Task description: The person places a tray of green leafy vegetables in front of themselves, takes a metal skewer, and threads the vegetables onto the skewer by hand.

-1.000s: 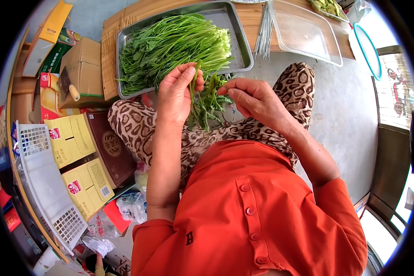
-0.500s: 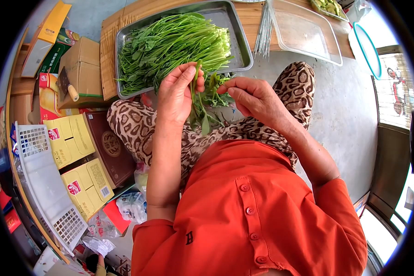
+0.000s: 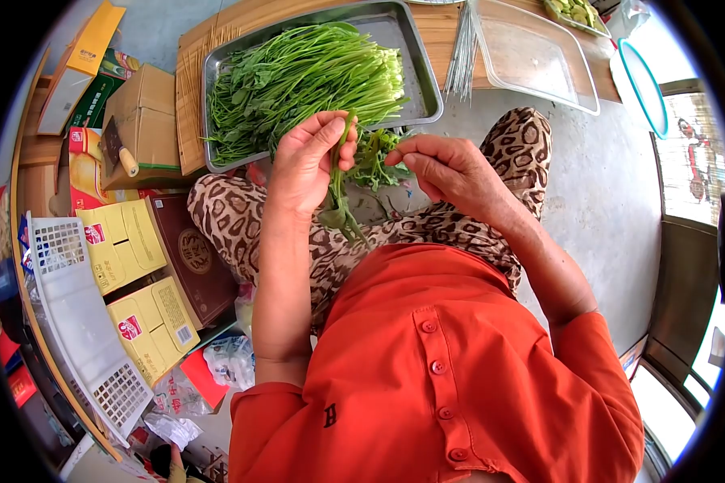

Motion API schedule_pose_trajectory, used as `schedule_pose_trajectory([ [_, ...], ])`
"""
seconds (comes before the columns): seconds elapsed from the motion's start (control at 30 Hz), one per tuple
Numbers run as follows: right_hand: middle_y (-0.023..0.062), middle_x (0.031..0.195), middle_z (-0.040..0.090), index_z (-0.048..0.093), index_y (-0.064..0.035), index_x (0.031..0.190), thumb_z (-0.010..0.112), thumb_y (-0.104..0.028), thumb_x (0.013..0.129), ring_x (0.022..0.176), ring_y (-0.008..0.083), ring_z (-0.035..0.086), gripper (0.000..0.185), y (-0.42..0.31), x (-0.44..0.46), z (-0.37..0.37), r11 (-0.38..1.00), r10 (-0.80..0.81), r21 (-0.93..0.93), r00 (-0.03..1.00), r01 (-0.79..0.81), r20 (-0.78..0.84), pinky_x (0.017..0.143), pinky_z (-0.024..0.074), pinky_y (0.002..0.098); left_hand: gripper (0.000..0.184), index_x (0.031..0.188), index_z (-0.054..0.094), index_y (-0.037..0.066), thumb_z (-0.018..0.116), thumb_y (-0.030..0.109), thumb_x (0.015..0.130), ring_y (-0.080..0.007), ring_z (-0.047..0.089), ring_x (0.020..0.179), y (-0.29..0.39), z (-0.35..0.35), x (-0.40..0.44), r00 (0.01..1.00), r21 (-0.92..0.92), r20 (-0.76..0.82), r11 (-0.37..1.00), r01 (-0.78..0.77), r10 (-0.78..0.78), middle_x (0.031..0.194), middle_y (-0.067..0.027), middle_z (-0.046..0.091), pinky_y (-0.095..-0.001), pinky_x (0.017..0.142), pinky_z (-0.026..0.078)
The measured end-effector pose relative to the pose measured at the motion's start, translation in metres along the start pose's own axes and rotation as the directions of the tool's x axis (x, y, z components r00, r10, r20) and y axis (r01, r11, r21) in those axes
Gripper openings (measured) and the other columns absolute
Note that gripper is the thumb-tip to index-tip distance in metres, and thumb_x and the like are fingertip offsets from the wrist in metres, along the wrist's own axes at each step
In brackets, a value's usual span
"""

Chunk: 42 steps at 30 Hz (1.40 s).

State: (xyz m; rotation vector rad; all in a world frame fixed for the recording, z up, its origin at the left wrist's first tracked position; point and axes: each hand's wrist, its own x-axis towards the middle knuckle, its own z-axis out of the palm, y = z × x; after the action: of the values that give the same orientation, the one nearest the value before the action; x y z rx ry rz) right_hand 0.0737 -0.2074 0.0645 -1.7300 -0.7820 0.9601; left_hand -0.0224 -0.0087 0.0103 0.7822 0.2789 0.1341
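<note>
One limp, leafy sprig (image 3: 338,193) hangs over patterned trousers (image 3: 519,145) from the left hand (image 3: 302,165), fingers pinching its stem. Right hand (image 3: 451,171): fingers curled; any hold cannot be told. One rectangular metal tray (image 3: 416,68) on wood-grain surface (image 3: 192,105); thin-stemmed greens (image 3: 314,72) inside, too overlapped to count.

The left hand (image 3: 302,161) hides part of the green sprig (image 3: 340,213); the view's bottom edge crops the red shirt (image 3: 379,362)

Bright daylight | blown-out glare at metal-framed glass panes (image 3: 665,420) on right | soft sheen on smooth grey floor (image 3: 596,201) | fisheye bending, black corners | centre sharp
</note>
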Motion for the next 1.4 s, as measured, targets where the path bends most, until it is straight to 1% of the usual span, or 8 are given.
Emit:
schedule_pose_trajectory([
  [0.27, 0.0001, 0.054, 0.045, 0.064, -0.0024, 0.099, 0.049, -0.016, 0.096, 0.050, 0.0069, 0.043, 0.021, -0.002, 0.001, 0.003, 0.999, 0.009, 0.041, 1.000, -0.009, -0.010, 0.049, 0.0369, 0.0245, 0.017, 0.101, 0.062, 0.000, 0.062, 0.013, 0.090, -0.0108, 0.055, 0.067, 0.004, 0.008, -0.003, 0.994, 0.133, -0.068, 0.988, -0.072, 0.082, 0.084, -0.0048, 0.062, -0.0227, 0.057, 0.044],
  [0.33, -0.0057, 0.056, 0.041, 0.064, -0.0023, 0.103, 0.048, -0.017, 0.098, 0.050, 0.0031, 0.036, 0.022, 0.001, 0.001, 0.004, 0.998, -0.011, 0.064, 1.000, 0.011, 0.001, 0.047, 0.0301, 0.0202, 0.017, 0.101, 0.062, 0.000, 0.062, 0.013, 0.090, -0.0108, 0.055, 0.067, 0.004, 0.009, -0.004, 0.994, 0.143, -0.067, 0.987, -0.079, 0.090, 0.083, -0.0046, 0.062, -0.0229, 0.057, 0.044],
  [0.77, -0.0025, 0.054, 0.044, 0.062, -0.0016, 0.097, 0.047, -0.016, 0.098, 0.049, 0.0052, 0.040, 0.021, -0.007, 0.007, 0.007, 0.981, 0.009, 0.194, 1.000, -0.008, -0.002, 0.047, 0.0327, 0.0224, 0.015, 0.100, 0.063, 0.000, 0.062, 0.010, 0.089, -0.0099, 0.058, 0.069, 0.000, 0.014, -0.005, 0.999, 0.178, -0.021, 0.983, -0.043, 0.048, 0.084, -0.0043, 0.064, -0.0215, 0.059, 0.046],
  [0.87, -0.0070, 0.054, 0.038, 0.062, -0.0025, 0.101, 0.046, -0.020, 0.099, 0.047, 0.0018, 0.032, 0.024, -0.008, 0.006, 0.005, 0.966, 0.012, 0.259, 0.999, -0.024, 0.050, 0.043, 0.0243, 0.0186, 0.019, 0.103, 0.063, 0.000, 0.063, 0.012, 0.089, -0.0118, 0.060, 0.082, -0.001, 0.012, 0.000, 0.980, 0.324, 0.024, 0.926, -0.192, 0.195, 0.091, -0.0054, 0.065, -0.0237, 0.072, 0.048],
  [0.93, -0.0066, 0.053, 0.038, 0.062, -0.0032, 0.101, 0.047, -0.022, 0.099, 0.045, 0.0019, 0.031, 0.025, -0.016, 0.002, 0.001, 0.930, 0.093, 0.344, 0.989, -0.128, 0.116, 0.042, 0.0232, 0.0183, 0.023, 0.106, 0.063, 0.000, 0.063, 0.015, 0.089, -0.0140, 0.059, 0.095, 0.000, 0.014, 0.004, 0.941, 0.351, 0.187, 0.875, -0.333, 0.283, 0.100, -0.0065, 0.066, -0.0271, 0.087, 0.045],
  [0.97, -0.0066, 0.053, 0.038, 0.062, -0.0032, 0.101, 0.047, -0.022, 0.099, 0.045, 0.0019, 0.031, 0.025, -0.015, 0.002, 0.001, 0.930, 0.093, 0.345, 0.989, -0.128, 0.117, 0.042, 0.0232, 0.0183, 0.024, 0.107, 0.063, 0.000, 0.063, 0.017, 0.089, -0.0158, 0.058, 0.102, 0.002, 0.019, 0.002, 0.953, 0.319, 0.201, 0.905, -0.283, 0.227, 0.106, -0.0076, 0.065, -0.0298, 0.095, 0.041],
  [1.13, -0.0058, 0.052, 0.041, 0.062, -0.0040, 0.099, 0.049, -0.024, 0.098, 0.044, 0.0018, 0.031, 0.024, -0.016, 0.002, -0.003, 0.926, 0.099, 0.353, 0.988, -0.136, 0.120, 0.040, 0.0230, 0.0182, 0.027, 0.110, 0.060, 0.000, 0.061, 0.020, 0.091, -0.0171, 0.057, 0.101, -0.007, 0.002, 0.008, 0.948, 0.284, 0.303, 0.940, -0.188, 0.098, 0.106, -0.0089, 0.063, -0.0320, 0.095, 0.041],
  [1.4, -0.0045, 0.054, 0.043, 0.062, -0.0033, 0.097, 0.050, -0.020, 0.097, 0.043, 0.0021, 0.032, 0.021, -0.009, -0.003, -0.010, 0.940, 0.104, 0.313, 0.989, -0.134, 0.109, 0.039, 0.0234, 0.0191, 0.022, 0.102, 0.062, -0.001, 0.060, 0.017, 0.091, -0.0162, 0.063, 0.079, -0.007, -0.002, 0.005, 0.977, 0.246, 0.205, 0.963, -0.111, 0.060, 0.091, -0.0076, 0.065, -0.0282, 0.075, 0.051],
])
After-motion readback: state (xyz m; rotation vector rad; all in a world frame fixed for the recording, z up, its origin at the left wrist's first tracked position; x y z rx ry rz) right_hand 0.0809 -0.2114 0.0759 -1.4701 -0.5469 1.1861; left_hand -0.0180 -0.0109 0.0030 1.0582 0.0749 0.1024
